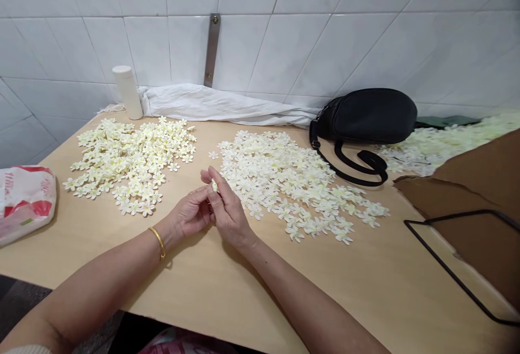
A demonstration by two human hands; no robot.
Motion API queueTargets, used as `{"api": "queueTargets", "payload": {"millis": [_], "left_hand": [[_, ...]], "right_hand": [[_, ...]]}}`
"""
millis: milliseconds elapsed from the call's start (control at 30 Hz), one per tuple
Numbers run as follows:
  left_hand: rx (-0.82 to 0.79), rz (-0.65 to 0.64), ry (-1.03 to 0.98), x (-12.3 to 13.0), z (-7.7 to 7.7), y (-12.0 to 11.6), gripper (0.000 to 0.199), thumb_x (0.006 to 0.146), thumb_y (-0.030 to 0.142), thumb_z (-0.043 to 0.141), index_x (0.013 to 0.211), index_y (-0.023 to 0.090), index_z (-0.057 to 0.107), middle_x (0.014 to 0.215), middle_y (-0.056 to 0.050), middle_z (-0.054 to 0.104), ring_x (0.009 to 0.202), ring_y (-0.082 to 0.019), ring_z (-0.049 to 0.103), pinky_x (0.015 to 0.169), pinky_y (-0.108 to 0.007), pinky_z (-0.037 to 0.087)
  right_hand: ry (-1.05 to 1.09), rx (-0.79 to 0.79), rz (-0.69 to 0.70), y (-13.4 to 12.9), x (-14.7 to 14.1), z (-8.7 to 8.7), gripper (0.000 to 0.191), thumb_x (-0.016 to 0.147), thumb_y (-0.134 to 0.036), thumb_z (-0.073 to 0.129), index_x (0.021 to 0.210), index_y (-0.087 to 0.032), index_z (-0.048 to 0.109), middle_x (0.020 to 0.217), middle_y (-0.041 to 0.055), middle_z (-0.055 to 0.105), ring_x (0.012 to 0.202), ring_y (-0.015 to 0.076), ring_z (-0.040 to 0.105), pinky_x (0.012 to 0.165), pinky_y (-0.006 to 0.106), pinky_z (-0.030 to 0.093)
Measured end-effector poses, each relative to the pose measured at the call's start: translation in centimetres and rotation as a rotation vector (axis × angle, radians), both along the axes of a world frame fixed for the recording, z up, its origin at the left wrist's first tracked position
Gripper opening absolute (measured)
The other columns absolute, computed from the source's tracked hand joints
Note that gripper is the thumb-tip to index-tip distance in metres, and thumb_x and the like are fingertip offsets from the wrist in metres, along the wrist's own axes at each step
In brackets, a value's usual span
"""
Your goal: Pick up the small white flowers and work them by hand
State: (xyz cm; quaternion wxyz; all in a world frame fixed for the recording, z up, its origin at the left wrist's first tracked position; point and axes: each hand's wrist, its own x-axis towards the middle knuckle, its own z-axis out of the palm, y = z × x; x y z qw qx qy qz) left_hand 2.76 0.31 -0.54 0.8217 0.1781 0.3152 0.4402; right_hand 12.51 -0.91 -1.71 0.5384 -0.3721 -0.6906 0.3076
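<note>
My left hand (pixel 194 212) and my right hand (pixel 227 208) meet over the middle of the table. Between their fingertips is a small pale flower (pixel 214 185), mostly covered by the fingers. Both hands are closed on it, thumbs and fingers pinched together. Left of them lies a pile of loose cream-yellow artificial flowers (pixel 134 153). A second, larger pile of whiter flowers (pixel 280 172) spreads just beyond and to the right of my right hand.
A white bottle (pixel 129 94) and a long white cloth (pixel 211 105) lie along the tiled wall. At the right are a black bag (pixel 368 116) with its strap, more flowers (pixel 442 142), brown cardboard (pixel 479 197) and a black wire frame (pixel 450 277). A red-and-white plastic pack (pixel 27 202) sits left.
</note>
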Motion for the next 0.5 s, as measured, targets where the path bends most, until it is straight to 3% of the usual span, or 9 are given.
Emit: {"api": "queueTargets", "payload": {"millis": [133, 267, 367, 500], "left_hand": [[-0.011, -0.082, 0.162, 0.4, -0.4, -0.1, 0.034, 0.062, 0.038, 0.068, 0.053, 0.015, 0.046, 0.040, 0.005, 0.040, 0.037, -0.004, 0.036, 0.039, -0.017, 0.030], [0.088, -0.243, 0.253, 0.3, -0.4, -0.1, 0.054, 0.063, 0.059, 0.058, 0.042, 0.016, 0.034, 0.031, 0.006, 0.026, 0.029, -0.003, 0.022, 0.034, -0.018, 0.017], [0.180, -0.323, 0.276, -0.1, 0.2, -0.2, 0.053, 0.062, 0.059, 0.059, 0.043, 0.015, 0.038, 0.032, 0.006, 0.028, 0.030, -0.002, 0.022, 0.035, -0.018, 0.016], [0.240, -0.247, 0.403, -0.7, 1.0, -0.2, 0.042, 0.061, 0.048, 0.067, 0.050, 0.011, 0.050, 0.040, 0.003, 0.040, 0.035, -0.002, 0.031, 0.037, -0.017, 0.017]], "right_hand": [[0.017, -0.037, -0.070, -0.4, 0.0, 0.5, 0.036, 0.089, -0.032, 0.037, 0.122, -0.020, 0.044, 0.114, 0.0089, 0.060, 0.101, 0.0178, 0.058, 0.086, 0.035, 0.046], [0.087, -0.135, -0.144, -0.5, 0.3, 0.9, 0.028, 0.088, -0.036, 0.037, 0.107, -0.020, 0.051, 0.091, 0.0054, 0.067, 0.066, 0.0130, 0.062, 0.064, 0.028, 0.050], [0.127, -0.143, -0.183, -0.1, 0.9, 1.0, 0.025, 0.089, -0.037, 0.035, 0.096, -0.020, 0.052, 0.076, 0.0021, 0.065, 0.060, 0.0116, 0.059, 0.060, 0.025, 0.047], [0.055, -0.059, -0.259, 0.3, 1.5, 1.3, 0.023, 0.088, -0.036, 0.034, 0.080, -0.020, 0.048, 0.066, -0.0006, 0.056, 0.061, 0.0114, 0.055, 0.059, 0.024, 0.043]]}}
